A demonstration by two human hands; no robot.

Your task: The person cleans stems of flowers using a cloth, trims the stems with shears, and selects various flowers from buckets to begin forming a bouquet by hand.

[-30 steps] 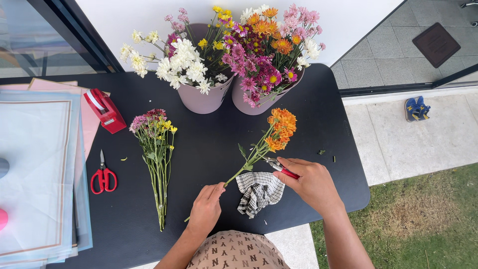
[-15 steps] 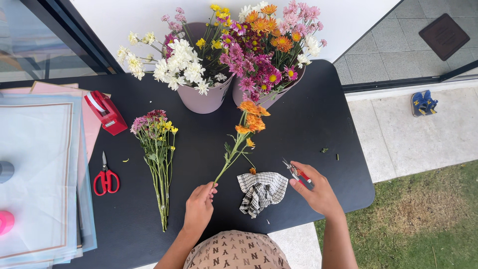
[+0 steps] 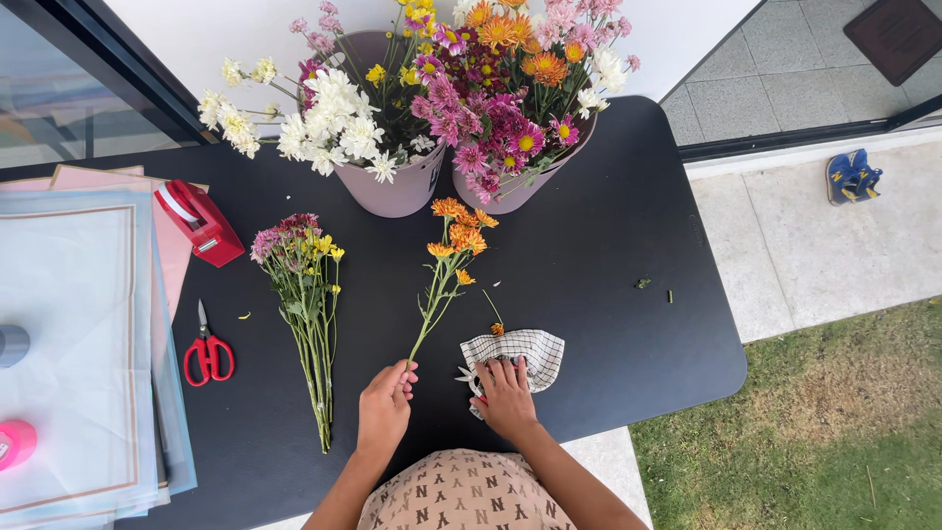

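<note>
We note one bunch already laid on the black table; two pots remain full of flowers. Our left hand pinches the base of the orange stem. Our right hand lies fingers-spread on the checked cloth. Bare tabletop lies rightward; the near edge is close.
</note>
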